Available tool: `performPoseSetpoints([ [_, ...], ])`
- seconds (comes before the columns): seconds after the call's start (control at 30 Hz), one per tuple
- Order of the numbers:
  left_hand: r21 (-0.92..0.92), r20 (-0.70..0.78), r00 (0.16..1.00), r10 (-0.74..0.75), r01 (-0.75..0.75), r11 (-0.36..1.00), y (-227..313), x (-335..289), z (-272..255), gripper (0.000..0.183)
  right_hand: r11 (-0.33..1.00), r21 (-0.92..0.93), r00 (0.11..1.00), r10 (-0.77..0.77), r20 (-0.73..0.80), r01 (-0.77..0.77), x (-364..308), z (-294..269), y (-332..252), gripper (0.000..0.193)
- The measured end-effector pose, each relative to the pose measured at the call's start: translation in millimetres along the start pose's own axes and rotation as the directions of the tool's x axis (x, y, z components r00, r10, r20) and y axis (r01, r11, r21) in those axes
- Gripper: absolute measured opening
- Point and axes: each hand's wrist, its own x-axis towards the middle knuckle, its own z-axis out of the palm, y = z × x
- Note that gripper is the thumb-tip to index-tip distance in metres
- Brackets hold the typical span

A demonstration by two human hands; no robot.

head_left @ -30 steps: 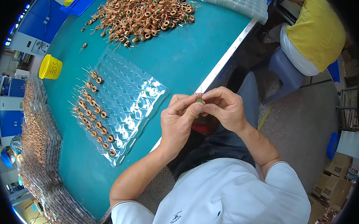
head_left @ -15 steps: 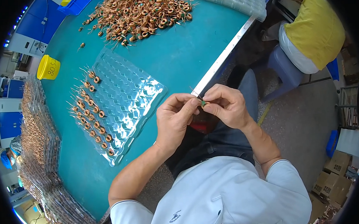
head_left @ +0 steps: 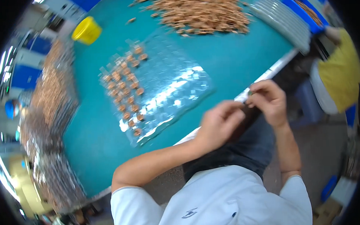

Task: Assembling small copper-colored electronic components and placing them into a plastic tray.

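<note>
Green table (head_left: 241, 53) spreads below me; by its edge, the fingers of my right hand (head_left: 271, 102) clamp a small coil (head_left: 250, 93) at their tips. My left hand (head_left: 217, 125) is just beside, blurred; I cannot tell its grip. Copper coils (head_left: 125, 91) partly fill a clear tray (head_left: 168, 66); a blue bin (head_left: 298, 13) holds brown pieces (head_left: 310, 12).

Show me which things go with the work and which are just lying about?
Seem part of the work:
small blurred piece in the right hand
copper-coloured pile
clear tray, partly filled with coils

Seem just lying about:
yellow bucket
cardboard box, lower right
</note>
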Motion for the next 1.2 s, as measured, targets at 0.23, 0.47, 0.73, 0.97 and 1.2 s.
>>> performPoseSetpoints([
  [0.23, 0.373, 0.617, 0.756, 0.217, -0.524, 0.765, -23, -21, -26, 0.010, 0.983, -0.172, 0.924, 0.008, 0.383, 0.063, 126, 149, -17, 0.010],
  [0.47, 0.372, 0.647, 0.741, 0.181, -0.514, 0.773, -29, -22, -31, 0.015, 0.888, -0.416, 0.860, 0.045, 0.509, 0.199, 207, 261, 33, 0.017],
  [0.73, 0.381, 0.609, 0.769, 0.195, -0.499, 0.778, -30, -20, -35, 0.010, 0.603, -0.681, 0.899, -0.156, 0.410, 0.415, 215, 243, 42, 0.021],
  [0.97, 0.581, 0.225, 0.773, 0.593, -0.595, 0.555, 6, 6, -38, 0.018, 0.144, -0.893, 0.888, -0.253, 0.383, 0.426, 250, 143, 58, 0.027],
  [1.2, 0.774, 0.122, 0.922, 0.367, -0.320, 0.546, 11, 18, -50, 0.041, -0.015, -0.872, 0.870, 0.085, 0.486, 0.489, 261, 134, 33, 0.019],
])
